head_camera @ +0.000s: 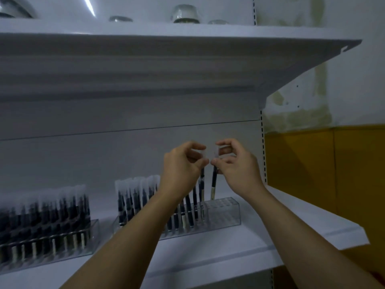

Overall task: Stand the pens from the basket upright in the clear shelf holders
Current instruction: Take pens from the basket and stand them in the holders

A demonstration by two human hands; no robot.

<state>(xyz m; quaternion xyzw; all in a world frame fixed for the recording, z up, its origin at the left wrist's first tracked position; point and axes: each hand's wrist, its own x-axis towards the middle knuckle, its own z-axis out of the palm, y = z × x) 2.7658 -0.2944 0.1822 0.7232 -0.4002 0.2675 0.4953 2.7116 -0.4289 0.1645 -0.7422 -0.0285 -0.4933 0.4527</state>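
Two clear holders stand on the white shelf (270, 243). The left holder (94, 228) is packed with dark pens with frosted caps. The right holder (227, 211) has pens in its left part and open slots at its right end. My left hand (183, 163) pinches the frosted cap of one pen (201, 184) that stands upright over the holder. My right hand (235, 163) pinches the cap of another pen (213, 184), whose white lower end reaches the holder's top. The basket is out of view.
A second white shelf (187, 59) hangs overhead with glass items (185, 14) on top. The shelf's right edge ends near a yellow-and-white wall (323, 163). A slotted upright (263, 153) runs down behind my right hand.
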